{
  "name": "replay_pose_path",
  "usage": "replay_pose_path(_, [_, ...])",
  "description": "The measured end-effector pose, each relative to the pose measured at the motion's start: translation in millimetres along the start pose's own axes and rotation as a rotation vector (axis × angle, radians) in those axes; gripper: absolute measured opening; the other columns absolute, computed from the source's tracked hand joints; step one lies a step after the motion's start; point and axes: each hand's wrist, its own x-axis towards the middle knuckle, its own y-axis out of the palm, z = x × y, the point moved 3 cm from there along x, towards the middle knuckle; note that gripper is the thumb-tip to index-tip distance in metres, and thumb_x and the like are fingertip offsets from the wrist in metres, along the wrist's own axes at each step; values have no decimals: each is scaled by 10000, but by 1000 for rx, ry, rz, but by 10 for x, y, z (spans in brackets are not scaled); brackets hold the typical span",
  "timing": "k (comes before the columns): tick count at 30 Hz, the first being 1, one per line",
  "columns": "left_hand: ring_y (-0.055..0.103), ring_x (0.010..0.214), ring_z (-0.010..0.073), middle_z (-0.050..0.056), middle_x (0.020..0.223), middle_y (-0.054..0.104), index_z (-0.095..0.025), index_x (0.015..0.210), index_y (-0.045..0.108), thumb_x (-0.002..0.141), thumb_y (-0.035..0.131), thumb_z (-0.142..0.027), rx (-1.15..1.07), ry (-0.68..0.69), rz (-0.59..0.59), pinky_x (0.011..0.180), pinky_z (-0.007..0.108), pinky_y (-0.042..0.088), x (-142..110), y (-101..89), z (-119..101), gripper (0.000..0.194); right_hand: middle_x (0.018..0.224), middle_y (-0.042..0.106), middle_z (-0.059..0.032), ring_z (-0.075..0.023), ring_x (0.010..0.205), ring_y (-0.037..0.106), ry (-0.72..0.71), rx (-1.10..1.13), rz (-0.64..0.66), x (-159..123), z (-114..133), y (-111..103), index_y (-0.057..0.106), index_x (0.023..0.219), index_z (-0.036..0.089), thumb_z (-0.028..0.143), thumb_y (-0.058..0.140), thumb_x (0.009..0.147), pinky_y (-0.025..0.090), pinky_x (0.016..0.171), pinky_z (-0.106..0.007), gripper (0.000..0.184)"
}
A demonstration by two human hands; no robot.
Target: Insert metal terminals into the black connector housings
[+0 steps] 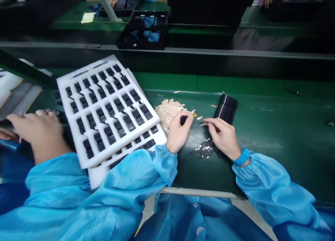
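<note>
My left hand (pixel 179 131) is closed around a small black part (pixel 183 120), held over the green bench top (pixel 274 129). My right hand (pixel 222 136) pinches a tiny beige strip (pixel 203 123) between thumb and forefinger, right beside the left hand. A heap of beige strips (pixel 169 110) lies just beyond my left hand. A stack of black parts (pixel 226 108) stands behind my right hand. Several small dark pieces (pixel 204 151) lie scattered between my wrists.
Two stacked white foam trays (pixel 62 84) holding rows of black parts sit at my left. A co-worker's hand (pixel 36 129) in a blue sleeve rests at the far left. A black tray (pixel 143 30) rides the belt behind, with other people's hands beyond.
</note>
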Motion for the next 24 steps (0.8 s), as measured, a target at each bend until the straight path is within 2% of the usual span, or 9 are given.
replay_pose_path(3, [426, 412, 80, -79, 545, 458, -212, 952, 566, 919, 611, -416, -60, -65, 15, 419, 223, 343, -27, 11, -33, 211, 894, 771, -51, -185, 808, 718, 70, 29, -28, -7, -1, -14, 740, 1035, 209, 306, 581, 992, 562, 796, -321, 191])
replay_pose_path(5, [443, 460, 80, -71, 572, 465, -203, 933, 584, 907, 633, -401, 0, 0, 31, 475, 232, 369, -36, 12, -76, 205, 776, 744, -37, -161, 680, 680, 169, 136, -50, -6, -28, -28, 738, 963, 196, 356, 584, 989, 542, 677, -293, 224])
replay_pose_path(7, [421, 514, 81, -72, 585, 425, -195, 912, 600, 871, 684, -375, 68, 97, 52, 538, 240, 372, -48, 14, -121, 203, 681, 692, -16, -114, 514, 571, 312, 318, -35, -6, -72, -44, 724, 904, 179, 412, 591, 979, 458, 512, -251, 278])
replay_pose_path(10, [358, 542, 85, -88, 584, 346, -195, 970, 604, 791, 766, -347, 63, 113, 161, 564, 246, 331, -64, 47, -135, 286, 676, 658, -1, -59, 412, 428, 456, 589, 80, -11, -108, -55, 725, 901, 166, 465, 637, 942, 328, 409, -222, 315])
replay_pose_path(13, [326, 543, 82, -99, 591, 332, -189, 1040, 583, 742, 802, -332, 8, 30, 279, 553, 242, 286, -76, 98, -103, 396, 693, 643, -1, -48, 422, 413, 495, 762, 286, -34, -90, -20, 744, 913, 165, 496, 683, 900, 292, 404, -213, 337])
replay_pose_path(15, [313, 546, 78, -101, 598, 329, -185, 1051, 579, 737, 809, -330, 0, 13, 299, 553, 239, 274, -78, 117, -84, 415, 706, 635, -3, -49, 434, 413, 508, 832, 357, -58, -72, 9, 743, 909, 164, 517, 700, 880, 281, 401, -211, 357])
replay_pose_path(20, [356, 552, 86, -94, 595, 348, -189, 1049, 606, 763, 800, -340, 76, 31, 262, 576, 240, 326, -55, 97, -55, 377, 634, 581, 27, -54, 436, 416, 548, 826, 178, -63, -88, 12, 699, 832, 171, 511, 785, 798, 294, 398, -204, 353])
replay_pose_path(22, [471, 630, 113, -56, 653, 483, -189, 1045, 636, 826, 743, -339, 148, 64, 218, 645, 257, 402, -42, 72, -61, 286, 615, 575, 30, -62, 442, 426, 517, 717, 63, -49, -99, -18, 691, 825, 176, 504, 763, 822, 322, 410, -209, 336])
replay_pose_path(24, [582, 795, 150, 8, 823, 639, -186, 1029, 668, 906, 649, -357, 204, 90, 188, 770, 288, 461, -39, 59, -73, 211, 641, 598, 17, -78, 473, 457, 451, 556, -53, -39, -98, -57, 706, 845, 179, 476, 728, 860, 370, 442, -223, 299])
